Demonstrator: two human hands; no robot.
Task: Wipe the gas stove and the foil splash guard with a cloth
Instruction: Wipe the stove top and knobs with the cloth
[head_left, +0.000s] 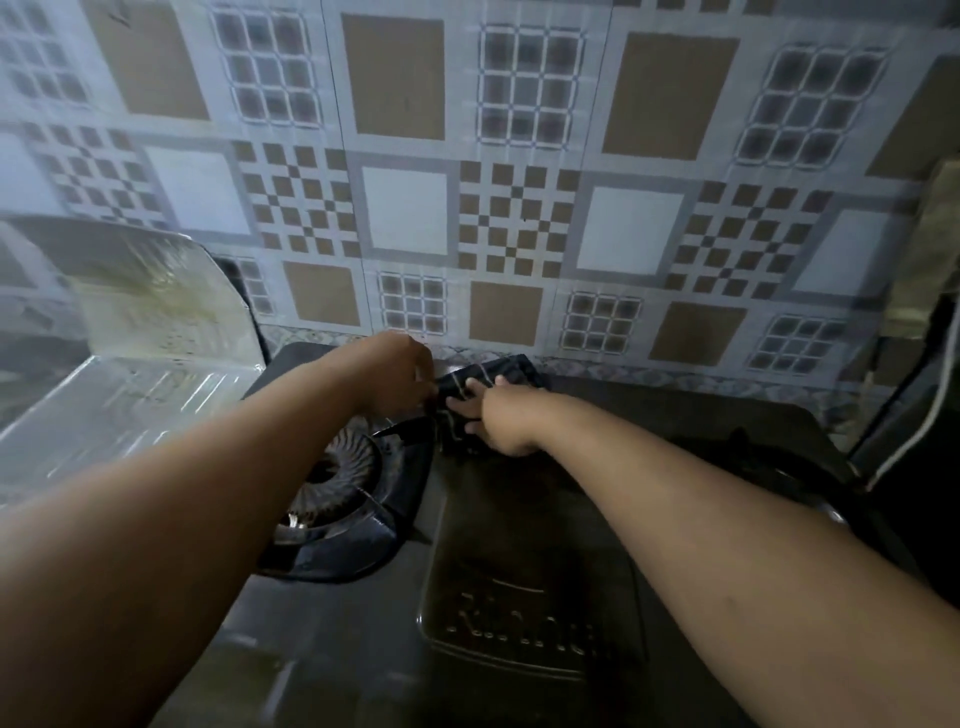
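Tiled wall (405, 208) behind; black stove (519, 519) below it, foil guard (130, 374) standing at its left edge, burner (337, 467) left of centre. Dark striped cloth (498, 371) lies at the stove's back edge, mid-width. Left hand (395, 374) pinches the cloth's left side with curled fingers; right hand (498, 421) presses it flat, fingers spread.

Dim scene | sheen on foil splash guard (156, 322) (left) | wide-angle bowing at edges | soft blur throughout

Raised lettering on the gas stove (519, 571) centre panel is too blurred to read.
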